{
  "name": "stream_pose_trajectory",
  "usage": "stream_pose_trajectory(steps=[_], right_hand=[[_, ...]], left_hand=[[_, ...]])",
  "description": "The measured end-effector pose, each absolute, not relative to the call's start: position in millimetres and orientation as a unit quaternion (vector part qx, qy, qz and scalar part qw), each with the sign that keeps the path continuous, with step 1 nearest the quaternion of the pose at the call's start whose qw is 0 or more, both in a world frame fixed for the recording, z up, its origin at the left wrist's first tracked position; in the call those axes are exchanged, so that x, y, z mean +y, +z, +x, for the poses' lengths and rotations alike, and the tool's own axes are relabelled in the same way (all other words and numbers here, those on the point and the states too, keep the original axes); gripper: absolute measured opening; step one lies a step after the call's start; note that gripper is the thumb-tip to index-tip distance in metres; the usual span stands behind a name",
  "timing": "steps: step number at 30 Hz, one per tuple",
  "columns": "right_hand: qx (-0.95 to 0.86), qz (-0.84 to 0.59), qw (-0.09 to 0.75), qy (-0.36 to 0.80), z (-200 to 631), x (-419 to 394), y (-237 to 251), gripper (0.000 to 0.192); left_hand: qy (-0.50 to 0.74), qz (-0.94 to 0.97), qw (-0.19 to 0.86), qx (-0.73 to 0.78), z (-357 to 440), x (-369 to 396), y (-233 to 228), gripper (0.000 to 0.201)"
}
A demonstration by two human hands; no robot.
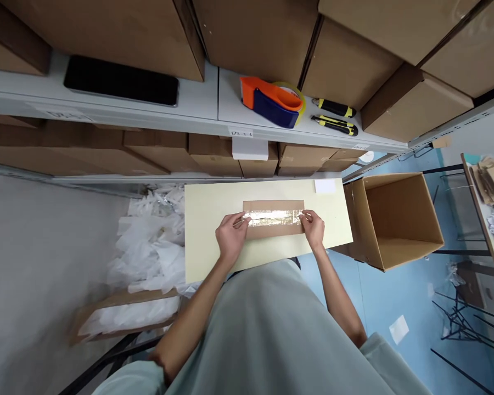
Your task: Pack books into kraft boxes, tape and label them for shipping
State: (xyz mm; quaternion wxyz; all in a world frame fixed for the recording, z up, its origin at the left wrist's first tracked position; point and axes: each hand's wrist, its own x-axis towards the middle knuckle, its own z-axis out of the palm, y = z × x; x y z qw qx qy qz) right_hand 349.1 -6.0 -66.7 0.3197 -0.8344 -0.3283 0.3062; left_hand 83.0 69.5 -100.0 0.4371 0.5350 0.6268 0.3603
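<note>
A flat brown cardboard box (267, 231) lies on a pale yellow tabletop. Along its middle runs a shiny strip of clear packing tape (274, 218) that catches the light. My left hand (231, 236) pinches the strip's left end at the box's edge. At the opposite end, the fingers of my right hand (313, 227) are closed on the tape near the box's right side. Fingertips hide both tape ends in part.
The yellow tabletop (208, 219) bears a white paper slip (325, 186). An open carton (399, 214) stands to the right, white plastic wrapping (152, 236) is heaped left. On the shelf above lie a phone (121, 81), an orange-and-blue tape dispenser (271, 101) and two utility knives (335, 125).
</note>
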Motion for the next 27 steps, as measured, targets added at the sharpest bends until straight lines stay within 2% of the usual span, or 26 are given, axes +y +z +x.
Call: stream_pose_trajectory(steps=[6, 12, 15, 18, 20, 23, 25, 27], right_hand=[[-0.347, -0.852, 0.282, 0.271, 337.2, -3.8, -74.3, 0.030], [-0.404, -0.857, 0.195, 0.254, 336.7, 2.2, -62.8, 0.029], [-0.442, -0.858, 0.122, 0.231, 331.9, 2.9, -56.6, 0.033], [-0.502, -0.848, 0.087, 0.146, 330.6, 31.5, -44.2, 0.036], [-0.557, -0.817, 0.128, 0.068, 330.8, 71.6, -18.6, 0.040], [-0.632, -0.746, 0.209, -0.011, 327.5, 148.3, 46.8, 0.048], [-0.658, -0.723, 0.208, -0.028, 321.3, 197.1, 93.5, 0.051], [-0.664, -0.732, 0.151, -0.013, 312.5, 235.3, 129.8, 0.052]], left_hand=[[0.297, 0.567, 0.422, 0.642, 80.3, 91.5, -97.6, 0.022], [0.237, 0.644, 0.386, 0.617, 78.9, 100.1, -98.0, 0.026], [0.191, 0.694, 0.343, 0.604, 73.3, 101.9, -92.5, 0.029], [0.154, 0.735, 0.300, 0.588, 77.2, 113.5, -81.7, 0.030], [0.154, 0.760, 0.269, 0.572, 88.4, 130.7, -63.9, 0.034], [0.216, 0.785, 0.234, 0.531, 114.7, 169.2, -14.0, 0.044], [0.278, 0.792, 0.216, 0.498, 133.6, 199.2, 29.8, 0.049], [0.340, 0.790, 0.192, 0.472, 148.5, 227.0, 73.5, 0.053]])
